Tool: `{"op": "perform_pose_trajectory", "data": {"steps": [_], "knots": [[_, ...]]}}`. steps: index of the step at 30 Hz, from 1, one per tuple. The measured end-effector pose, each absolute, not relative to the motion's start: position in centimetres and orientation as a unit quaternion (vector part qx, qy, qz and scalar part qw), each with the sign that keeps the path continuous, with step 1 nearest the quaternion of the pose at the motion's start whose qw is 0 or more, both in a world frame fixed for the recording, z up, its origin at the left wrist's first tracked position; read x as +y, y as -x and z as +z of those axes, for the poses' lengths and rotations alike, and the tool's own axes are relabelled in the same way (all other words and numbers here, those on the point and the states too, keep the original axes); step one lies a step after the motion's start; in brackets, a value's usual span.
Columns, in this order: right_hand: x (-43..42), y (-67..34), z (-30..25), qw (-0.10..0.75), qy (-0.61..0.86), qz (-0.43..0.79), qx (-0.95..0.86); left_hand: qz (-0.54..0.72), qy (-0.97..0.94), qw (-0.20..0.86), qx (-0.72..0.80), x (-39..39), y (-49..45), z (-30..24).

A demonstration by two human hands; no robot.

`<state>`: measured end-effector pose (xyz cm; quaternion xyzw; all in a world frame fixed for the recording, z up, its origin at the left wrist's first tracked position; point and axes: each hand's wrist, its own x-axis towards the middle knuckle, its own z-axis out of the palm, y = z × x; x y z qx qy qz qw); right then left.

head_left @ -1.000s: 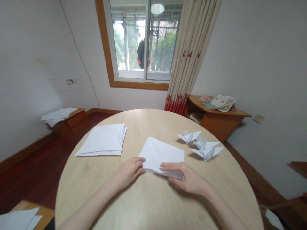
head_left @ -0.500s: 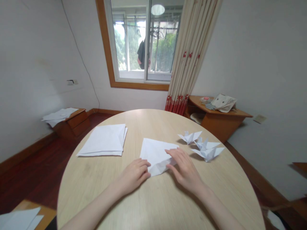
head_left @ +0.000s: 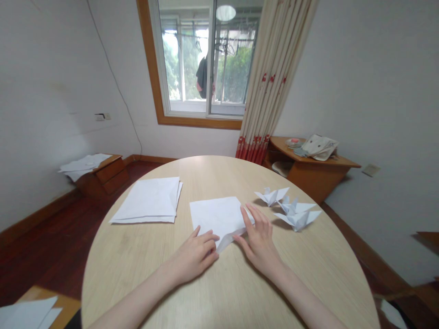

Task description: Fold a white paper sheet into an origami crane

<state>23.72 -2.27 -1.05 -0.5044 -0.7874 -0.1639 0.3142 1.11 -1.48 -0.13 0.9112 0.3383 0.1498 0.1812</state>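
A round, pale wooden counter fills most of the lower view. Behind it are a window in a brown wooden frame and a cream curtain with red flowers. Past the counter's far right edge is a brown cabinet; a lower chest of drawers sits beyond the left.

On the counter's left lies a stack of white paper, its edges slightly uneven. A single white sheet lies near the middle, right of the stack and apart from it, with its near right edge turned up.

The left hand rests at the sheet's near left side, fingers half curled; whether it pinches the paper cannot be told. The right hand is open, thumb and fingers spread and touching the sheet's right side. Smallest are folded paper birds, clustered beyond the right hand.
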Motion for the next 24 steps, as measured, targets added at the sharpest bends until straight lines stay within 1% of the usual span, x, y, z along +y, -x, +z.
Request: {"op": "perform_pose_trajectory", "data": {"steps": [9,12,15,17,20,24], "knots": [[-1.9,-23.8,-1.7,0.363,0.565,-0.061,-0.738,0.166,-0.893,0.226,0.352,-2.0,-1.3,0.2],[-1.6,-24.0,-2.3,0.354,0.587,0.008,-0.728,0.165,-0.889,0.234,0.357,-2.1,-1.3,0.1],[-1.3,-24.2,-3.2,0.331,0.608,0.057,-0.720,0.166,-0.901,0.221,0.335,-2.3,-1.5,0.0],[-1.1,-24.3,-3.6,0.310,0.612,0.064,-0.725,0.158,-0.908,0.209,0.328,-2.4,-1.7,0.0],[-0.8,-24.4,-3.8,0.285,0.605,0.044,-0.742,0.137,-0.913,0.194,0.330,-2.4,-1.8,-0.1],[-0.8,-24.4,-3.5,0.272,0.599,0.017,-0.753,0.118,-0.917,0.178,0.337,-2.3,-1.6,-0.4]]}}
